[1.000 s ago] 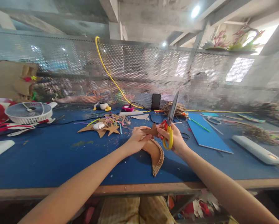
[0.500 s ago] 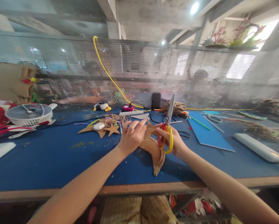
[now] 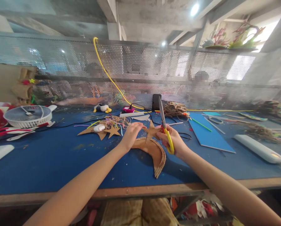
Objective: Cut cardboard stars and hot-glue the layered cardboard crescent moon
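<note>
A cardboard star (image 3: 151, 131) is held up between both hands, above a cardboard crescent (image 3: 156, 150) that lies on the blue table. My right hand (image 3: 174, 141) grips the star's right side and also holds scissors (image 3: 163, 116) with red and yellow handles, blades pointing up. The fingers of my left hand (image 3: 131, 135) are pinched together at the star's left point. Left of that hand, a second cardboard star (image 3: 113, 131) lies beside a white roll (image 3: 99, 127) and tangled twine.
A blue board (image 3: 211, 133) and a white device (image 3: 260, 148) lie at the right. Behind stand a black phone (image 3: 156, 102), a twine bundle (image 3: 175, 109) and a perforated screen. A white round basket (image 3: 29, 116) sits at the left.
My left hand has closed its raised fingers and shifted left to the star's point. The scissors have tilted to the left, and more of the star and crescent shows.
</note>
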### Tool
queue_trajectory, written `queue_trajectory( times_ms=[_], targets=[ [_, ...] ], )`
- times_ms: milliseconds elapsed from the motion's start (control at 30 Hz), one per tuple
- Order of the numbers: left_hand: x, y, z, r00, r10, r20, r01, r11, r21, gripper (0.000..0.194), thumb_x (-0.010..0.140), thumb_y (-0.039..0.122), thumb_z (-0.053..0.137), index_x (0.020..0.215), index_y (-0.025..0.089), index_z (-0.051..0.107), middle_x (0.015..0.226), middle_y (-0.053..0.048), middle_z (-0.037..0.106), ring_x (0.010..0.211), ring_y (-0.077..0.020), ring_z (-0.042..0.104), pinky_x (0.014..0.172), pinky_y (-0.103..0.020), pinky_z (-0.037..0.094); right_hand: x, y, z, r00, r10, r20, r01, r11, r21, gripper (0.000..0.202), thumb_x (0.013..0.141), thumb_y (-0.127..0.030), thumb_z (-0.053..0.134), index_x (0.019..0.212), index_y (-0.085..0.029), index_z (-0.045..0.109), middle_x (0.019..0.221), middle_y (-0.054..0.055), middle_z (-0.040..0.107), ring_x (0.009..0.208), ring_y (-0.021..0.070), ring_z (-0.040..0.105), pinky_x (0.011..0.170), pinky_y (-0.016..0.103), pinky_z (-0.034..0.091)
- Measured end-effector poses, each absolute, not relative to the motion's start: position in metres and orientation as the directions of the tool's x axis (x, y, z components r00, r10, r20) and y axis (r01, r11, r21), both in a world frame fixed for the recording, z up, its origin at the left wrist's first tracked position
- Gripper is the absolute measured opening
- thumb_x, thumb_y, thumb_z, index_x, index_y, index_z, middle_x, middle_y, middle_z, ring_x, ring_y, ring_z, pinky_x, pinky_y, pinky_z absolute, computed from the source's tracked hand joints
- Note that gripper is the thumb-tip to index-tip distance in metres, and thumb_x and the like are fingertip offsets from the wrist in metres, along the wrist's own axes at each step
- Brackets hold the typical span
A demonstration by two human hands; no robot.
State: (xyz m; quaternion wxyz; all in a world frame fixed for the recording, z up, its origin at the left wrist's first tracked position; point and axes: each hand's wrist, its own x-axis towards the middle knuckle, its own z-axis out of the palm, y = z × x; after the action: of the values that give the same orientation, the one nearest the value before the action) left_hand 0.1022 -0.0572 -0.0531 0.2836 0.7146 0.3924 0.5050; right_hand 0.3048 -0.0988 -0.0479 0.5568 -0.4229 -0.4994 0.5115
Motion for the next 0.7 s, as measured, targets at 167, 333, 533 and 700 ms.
queue_trajectory(
  times_ms=[167, 333, 533, 700],
  targets=[
    [0.111, -0.06, -0.063, 0.25, 0.858, 0.448, 0.247, -0.504, 0.828, 0.028, 0.079, 0.049, 0.07, 0.08, 0.022, 0.079, 0.117, -0.009, 0.071, 0.115, -0.0294, 0.059, 0.095, -0.038, 0.048, 0.303, -0.104, -0.046, -0.031, 0.993, 0.112, -0.165, 0.106, -0.981, 0.053, 0.059, -0.046, 0.088, 0.091, -0.024, 0.052, 0.051, -0.013, 0.044, 0.038, 0.0066, 0.035, 0.038, 0.022, 0.027],
    [0.111, -0.059, -0.063, 0.225, 0.828, 0.513, 0.303, -0.56, 0.771, 0.037, 0.093, 0.047, 0.053, 0.07, 0.022, 0.069, 0.087, -0.006, 0.069, 0.094, -0.025, 0.062, 0.091, -0.039, 0.046, 0.303, -0.104, -0.044, -0.09, 0.99, 0.109, -0.173, 0.092, -0.981, 0.053, 0.065, -0.055, 0.085, 0.087, -0.025, 0.048, 0.054, -0.012, 0.041, 0.04, 0.0059, 0.034, 0.041, 0.021, 0.028],
    [0.1, -0.044, -0.066, -0.003, 0.811, 0.585, 0.349, -0.547, 0.761, 0.034, 0.098, 0.047, 0.046, 0.079, 0.023, 0.059, 0.089, -0.006, 0.063, 0.099, -0.0251, 0.057, 0.102, -0.042, 0.038, 0.307, -0.099, -0.041, -0.208, 0.978, 0.01, -0.099, -0.011, -0.995, 0.063, 0.068, -0.083, 0.066, 0.079, -0.025, 0.041, 0.053, -0.012, 0.032, 0.038, 0.0057, 0.027, 0.038, 0.021, 0.024],
    [0.092, -0.04, -0.064, -0.099, 0.765, 0.636, 0.371, -0.564, 0.737, 0.031, 0.1, 0.046, 0.043, 0.081, 0.024, 0.054, 0.089, -0.005, 0.059, 0.097, -0.0237, 0.056, 0.098, -0.039, 0.041, 0.331, -0.101, -0.023, -0.345, 0.939, -0.012, 0.086, 0.019, -0.996, 0.058, 0.071, -0.08, 0.067, 0.078, -0.025, 0.05, 0.054, -0.008, 0.042, 0.041, 0.0088, 0.035, 0.038, 0.024, 0.035]
  ],
)
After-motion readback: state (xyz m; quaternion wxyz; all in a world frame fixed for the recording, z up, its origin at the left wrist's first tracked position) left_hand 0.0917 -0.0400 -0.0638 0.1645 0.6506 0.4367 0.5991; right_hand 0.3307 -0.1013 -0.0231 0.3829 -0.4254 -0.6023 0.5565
